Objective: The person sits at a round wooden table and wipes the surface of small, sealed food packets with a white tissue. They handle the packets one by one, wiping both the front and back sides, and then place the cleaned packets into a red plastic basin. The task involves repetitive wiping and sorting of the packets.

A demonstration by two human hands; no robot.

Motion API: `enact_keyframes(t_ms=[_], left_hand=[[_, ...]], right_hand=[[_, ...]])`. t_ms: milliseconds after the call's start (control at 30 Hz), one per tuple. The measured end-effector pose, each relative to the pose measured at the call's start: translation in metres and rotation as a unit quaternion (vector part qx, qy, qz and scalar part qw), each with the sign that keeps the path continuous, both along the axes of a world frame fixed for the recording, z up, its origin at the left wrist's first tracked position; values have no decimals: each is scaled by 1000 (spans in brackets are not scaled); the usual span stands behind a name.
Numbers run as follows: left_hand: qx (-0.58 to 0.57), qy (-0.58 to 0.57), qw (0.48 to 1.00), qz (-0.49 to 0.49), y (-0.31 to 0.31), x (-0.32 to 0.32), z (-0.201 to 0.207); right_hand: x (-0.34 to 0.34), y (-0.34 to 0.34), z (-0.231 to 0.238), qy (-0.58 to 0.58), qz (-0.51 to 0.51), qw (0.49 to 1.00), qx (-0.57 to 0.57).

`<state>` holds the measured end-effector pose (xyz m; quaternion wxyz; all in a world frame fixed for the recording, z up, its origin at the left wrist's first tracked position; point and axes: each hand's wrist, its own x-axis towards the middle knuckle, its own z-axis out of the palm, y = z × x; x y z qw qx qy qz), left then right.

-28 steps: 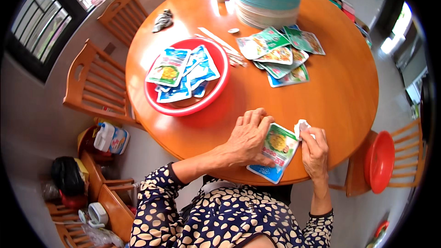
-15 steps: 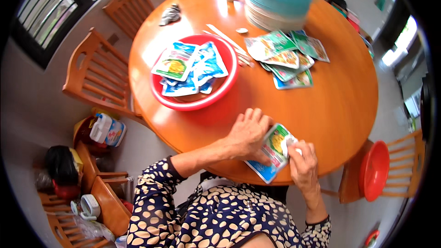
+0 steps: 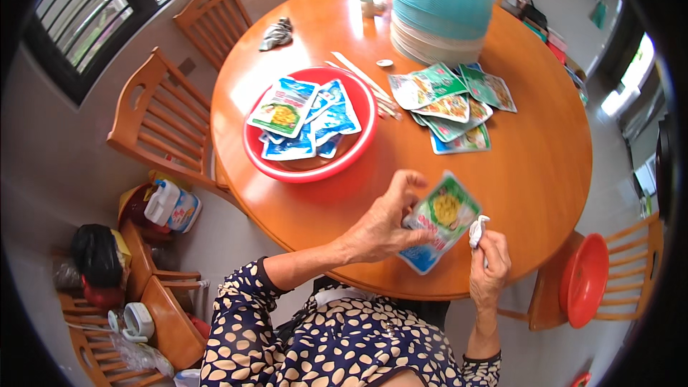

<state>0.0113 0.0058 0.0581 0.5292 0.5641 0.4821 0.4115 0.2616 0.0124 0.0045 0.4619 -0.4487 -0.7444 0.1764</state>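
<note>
My left hand (image 3: 387,222) grips the left side of a food pouch (image 3: 450,208), its thumb lying across the front. The pouch is green, white and blue with a yellow food picture, and it is tilted over the near edge of the table. Just to the right, my right hand (image 3: 491,264) pinches a crumpled white cloth (image 3: 478,231), apart from the pouch or barely beside it. Left of centre, a red basin (image 3: 312,174) holds several similar blue and green pouches (image 3: 285,106). Several green pouches (image 3: 459,127) lie in a loose pile farther off to the right.
On the round wooden table (image 3: 530,193) stands a turquoise mesh food cover (image 3: 442,3) at the back. Thin white sticks (image 3: 362,77), a small round lid (image 3: 385,63) and a dark crumpled bag (image 3: 276,34) lie there too. A red bowl (image 3: 584,281) rests on a chair at right.
The pouch has risen off the tabletop and tilted, held in my left hand. My right hand has drawn away to the right and down with the white cloth. The view has shifted slightly.
</note>
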Motion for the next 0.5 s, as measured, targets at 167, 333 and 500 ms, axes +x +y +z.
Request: enact_keyframes(t_ms=[167, 333, 500], left_hand=[[162, -74, 972, 151, 23, -62, 44], [180, 133, 917, 332, 60, -135, 23], [117, 218, 900, 359, 73, -143, 16]], right_hand=[[-1, -1, -1, 6, 8, 1000, -29], [-2, 0, -2, 19, 3, 999, -29], [2, 1, -3, 6, 1, 999, -46]])
